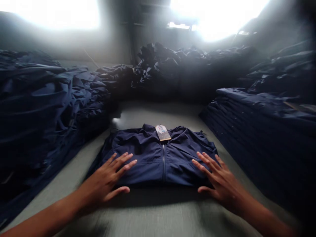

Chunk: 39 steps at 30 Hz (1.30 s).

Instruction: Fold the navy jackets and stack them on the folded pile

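Observation:
A folded navy jacket (145,168) with a zip down its middle lies flat on the table, its collar at the far side. A printed paper tag (163,133) rests at the neck, above the zip. My left hand (108,179) is spread over the jacket's left side, fingers apart and thumb near the front fold. Over the right side, my right hand (218,179) is likewise spread, fingers pointing away from me. Whether the fingertips press on the cloth or hover just above it, I cannot tell. Neither hand grips anything.
Tall heaps of navy garments (49,108) line the left side. Neatly stacked navy garments (259,131) stand along the right. More dark garments (172,69) are piled at the back. The pale tabletop (158,113) shows between them, and bright light glares above.

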Motion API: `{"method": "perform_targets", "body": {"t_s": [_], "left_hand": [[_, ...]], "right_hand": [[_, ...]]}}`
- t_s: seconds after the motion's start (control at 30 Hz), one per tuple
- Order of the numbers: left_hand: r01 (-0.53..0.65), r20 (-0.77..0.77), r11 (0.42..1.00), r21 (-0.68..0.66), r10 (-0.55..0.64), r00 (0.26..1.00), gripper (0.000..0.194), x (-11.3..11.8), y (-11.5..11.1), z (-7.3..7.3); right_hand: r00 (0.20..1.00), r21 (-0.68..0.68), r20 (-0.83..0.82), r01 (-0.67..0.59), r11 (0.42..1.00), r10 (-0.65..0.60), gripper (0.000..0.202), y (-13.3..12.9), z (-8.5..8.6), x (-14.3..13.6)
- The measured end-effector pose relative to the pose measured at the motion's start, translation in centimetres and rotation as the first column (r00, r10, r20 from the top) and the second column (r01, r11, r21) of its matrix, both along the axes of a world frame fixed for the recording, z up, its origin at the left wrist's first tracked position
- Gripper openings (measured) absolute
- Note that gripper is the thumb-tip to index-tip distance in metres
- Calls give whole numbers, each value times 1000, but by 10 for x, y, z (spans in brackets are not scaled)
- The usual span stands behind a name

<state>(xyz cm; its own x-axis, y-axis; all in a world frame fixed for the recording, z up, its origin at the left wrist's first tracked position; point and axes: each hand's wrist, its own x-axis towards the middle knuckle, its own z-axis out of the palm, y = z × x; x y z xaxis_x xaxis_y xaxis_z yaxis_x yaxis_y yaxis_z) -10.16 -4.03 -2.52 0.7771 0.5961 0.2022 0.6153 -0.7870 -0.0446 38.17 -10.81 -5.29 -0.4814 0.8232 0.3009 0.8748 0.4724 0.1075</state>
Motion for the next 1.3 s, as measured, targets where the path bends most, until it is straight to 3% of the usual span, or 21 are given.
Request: {"method": "perform_targets", "body": {"t_s": [0.1, 0.23, 0.3, 0.43, 0.57, 0.67, 0.77, 0.87, 0.93, 1.0, 1.07, 1.13, 1.23, 1.3], "left_hand": [[-22, -43, 1000, -1, 22, 999, 82, -29, -6, 11], [22, -67, 999, 38, -20, 998, 70, -54, -13, 8], [33, -48, 999, 43, -30, 998, 71, -55, -10, 5], [-4, -53, 998, 59, 7, 999, 67, -41, 9, 3], [-105, -8, 988, 115, 107, 994, 60, -35, 23, -4], [-173, -12, 985, 26, 174, 985, 50, -41, 14, -4], [-186, -21, 972, -142, 185, 982, 40, -43, 2, 15], [-262, 63, 941, -213, 281, 958, 41, -18, 14, 45], [-312, 167, 930, -196, 345, 923, 46, 15, 39, 61], [-362, 211, 920, -153, 388, 897, 52, 49, 68, 63], [-448, 180, 887, -111, 461, 869, 58, 73, 93, 51], [-508, 124, 855, -103, 517, 847, 63, 79, 108, 27], [-561, 67, 809, -173, 578, 813, 66, 64, 116, -11], [-591, 64, 782, -199, 612, 788, 67, 53, 116, -27]], "right_hand": [[1000, 26, 23, -14, 1000, 13, 78, -7, 4, 24], [998, 75, 35, -61, 995, 59, 88, -10, -2, 38], [998, 87, 43, -54, 995, 50, 84, -4, 0, 33], [989, 173, 146, -45, 984, 20, 55, 19, 14, 15], [980, 250, 181, 36, 967, -83, 45, 33, 16, 11], [992, 158, 116, 30, 987, -48, 48, 22, 8, 22], [999, 63, 38, 13, 998, -15, 46, 9, 9, 33], [998, 38, -46, 40, 998, -39, 46, 27, 26, 23], [990, 33, -112, 91, 995, -87, 45, 60, 39, 5], [973, -7, -146, 177, 984, -176, 53, 99, 43, -15], [938, -90, -140, 306, 948, -316, 58, 132, 34, -31], [898, -192, -100, 406, 893, -430, 61, 148, 17, -37], [867, -278, -64, 460, 843, -494, 61, 150, -11, -34], [857, -285, -64, 476, 832, -512, 60, 146, -20, -30]]}}
